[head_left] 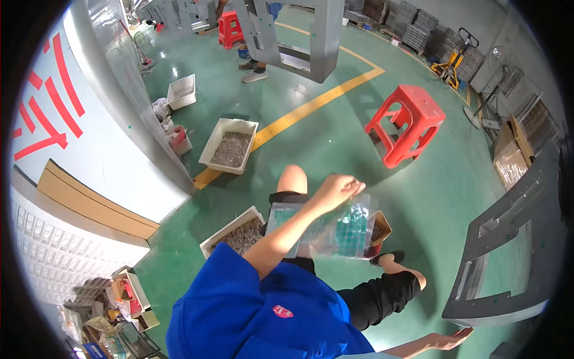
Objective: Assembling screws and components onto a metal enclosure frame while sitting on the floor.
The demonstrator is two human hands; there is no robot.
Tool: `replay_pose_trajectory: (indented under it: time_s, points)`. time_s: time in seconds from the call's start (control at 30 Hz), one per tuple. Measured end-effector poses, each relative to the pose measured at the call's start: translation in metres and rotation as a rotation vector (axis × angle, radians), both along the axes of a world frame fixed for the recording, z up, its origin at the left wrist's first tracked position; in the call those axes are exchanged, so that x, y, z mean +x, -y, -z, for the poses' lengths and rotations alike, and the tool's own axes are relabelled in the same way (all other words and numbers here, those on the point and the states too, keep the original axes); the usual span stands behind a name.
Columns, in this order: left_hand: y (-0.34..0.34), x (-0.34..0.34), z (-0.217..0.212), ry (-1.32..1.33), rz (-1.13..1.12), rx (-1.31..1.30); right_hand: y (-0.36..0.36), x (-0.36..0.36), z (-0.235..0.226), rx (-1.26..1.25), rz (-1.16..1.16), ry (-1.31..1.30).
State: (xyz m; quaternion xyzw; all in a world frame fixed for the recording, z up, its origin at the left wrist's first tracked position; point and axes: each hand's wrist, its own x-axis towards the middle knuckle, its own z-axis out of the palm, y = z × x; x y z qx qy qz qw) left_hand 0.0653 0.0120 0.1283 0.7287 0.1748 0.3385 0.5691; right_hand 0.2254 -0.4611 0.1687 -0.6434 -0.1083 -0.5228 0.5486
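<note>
Right now the person's left hand (pixel 338 190) is gripping a clear plastic bag of small teal-green parts (pixel 335 230) by its upper edge, fingers curled shut over the film. The bag is hanging in front of the person's lap, its long axis lying roughly left to right and dipping a little toward the right, where the green pieces are bunching together; its left part is covered with a grid of green dots. Just behind its right end a small brown cardboard box (pixel 380 227) is sitting on the green floor, and the bag is overlapping it in the view — whether the two are touching I cannot tell.

The right hand (pixel 449 340) is hanging low at the near right, well apart from the bag, fingers stretched out flat and loose, gripping nothing. It is hovering near the lower edge of a large grey metal frame panel (pixel 508 251) that is filling the right side.

To the left of the bag, a white plastic tray of grey screws (pixel 236 232) is resting just beside the knee, and a second white tray of the same grey screws (pixel 230 146) is lying farther off by the yellow floor line. A red plastic stool (pixel 409 122) is standing far right — well apart from both hands.
</note>
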Motion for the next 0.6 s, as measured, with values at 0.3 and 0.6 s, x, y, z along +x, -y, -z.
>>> replay_pose_trajectory:
  time_s: [0.3,0.6]
  points:
    - [-0.082,0.004,0.015,-0.151,-0.043,0.128,-0.020,-0.022,-0.029,-0.102,0.073,0.062]
    - [-0.176,0.046,-0.045,-0.105,-0.557,0.334,-0.046,-0.026,-0.031,-0.244,0.088,0.070]
